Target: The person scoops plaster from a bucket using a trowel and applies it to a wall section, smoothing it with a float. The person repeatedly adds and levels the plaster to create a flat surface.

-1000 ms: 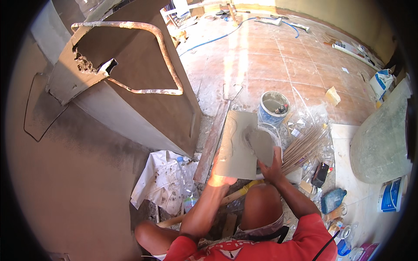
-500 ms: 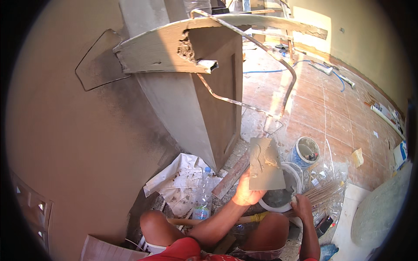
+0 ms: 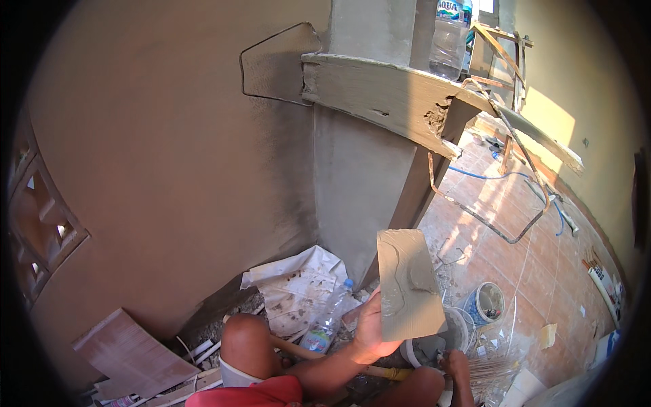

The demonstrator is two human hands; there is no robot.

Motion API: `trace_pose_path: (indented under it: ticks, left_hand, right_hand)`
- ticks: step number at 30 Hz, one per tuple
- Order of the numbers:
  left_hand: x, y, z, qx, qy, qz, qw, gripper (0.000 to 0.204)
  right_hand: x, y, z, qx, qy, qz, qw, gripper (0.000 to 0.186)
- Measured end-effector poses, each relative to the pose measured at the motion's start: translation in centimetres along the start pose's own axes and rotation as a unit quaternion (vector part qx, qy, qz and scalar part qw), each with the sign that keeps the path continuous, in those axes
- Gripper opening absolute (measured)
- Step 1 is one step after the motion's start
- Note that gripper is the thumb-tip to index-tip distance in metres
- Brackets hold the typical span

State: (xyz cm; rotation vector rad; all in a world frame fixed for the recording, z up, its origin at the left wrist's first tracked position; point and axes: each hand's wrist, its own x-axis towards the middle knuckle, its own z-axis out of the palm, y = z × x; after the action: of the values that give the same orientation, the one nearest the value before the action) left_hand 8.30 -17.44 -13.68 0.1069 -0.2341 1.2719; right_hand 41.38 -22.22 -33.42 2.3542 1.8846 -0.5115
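In the head view, the left hand (image 3: pixel 374 334) grips the board (image 3: pixel 411 288), near and right of centre; grey mortar (image 3: pixel 420 277) is smeared over its face. The right hand (image 3: pixel 457 366) is curled round what looks like a trowel handle at the bucket (image 3: pixel 465 332); the blade is hard to make out.

A second pail (image 3: pixel 472 308) stands just beyond, on a dusty, reddish tiled floor (image 3: pixel 505 224) streaked with sunlight. A blue hose (image 3: pixel 485 178) runs across its far part.

Left is a broad brown wall (image 3: pixel 169 156), darker toward the corner, with a wire loop (image 3: pixel 242 68) against it and a latticed opening (image 3: pixel 46 224) far left. A rough ledge (image 3: pixel 380 105) juts right, a bottle (image 3: pixel 447 44) standing by it. Below lie a stained white sheet (image 3: pixel 291 285), another bottle (image 3: pixel 325 325) and, near left, a panel (image 3: pixel 139 353). The far right wall (image 3: pixel 583 88) catches a sun patch.
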Motion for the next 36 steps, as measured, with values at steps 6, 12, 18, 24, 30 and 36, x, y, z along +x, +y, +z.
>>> trace_pose_path:
  ticks: [6, 12, 18, 24, 30, 36]
  left_hand:
    - [1.4, 4.6, 1.5, 0.019, -0.042, 0.086, 0.995, 0.033]
    - [2.1, 7.1, -1.5, 0.011, -0.034, 0.115, 0.993, 0.035]
    - [3.2, 7.6, -3.8, -0.007, 0.009, 0.064, 0.998, 0.039]
    - [2.6, 8.1, -3.9, -0.012, 0.036, -0.015, 0.999, 0.036]
    - [2.5, 8.1, -3.8, 0.088, 0.136, -0.008, 0.987, 0.033]
    - [2.2, 7.7, -2.9, 0.169, 0.059, 0.014, 0.984, 0.039]
  right_hand:
    - [-0.1, -0.2, -0.2, -0.01, -0.029, -0.005, 1.0, 0.028]
    - [-4.6, -0.6, -4.9, 0.191, 0.117, -0.013, 0.975, 0.041]
    - [-10.2, -8.3, -13.9, 0.234, 0.246, -0.258, 0.905, 0.04]
    - [-11.5, -15.9, -22.2, 0.148, 0.308, -0.341, 0.876, 0.042]
    - [-11.6, -18.9, -25.2, 0.039, 0.321, -0.38, 0.867, 0.043]
    - [-12.0, -20.3, -25.0, -0.013, 0.303, -0.381, 0.874, 0.046]
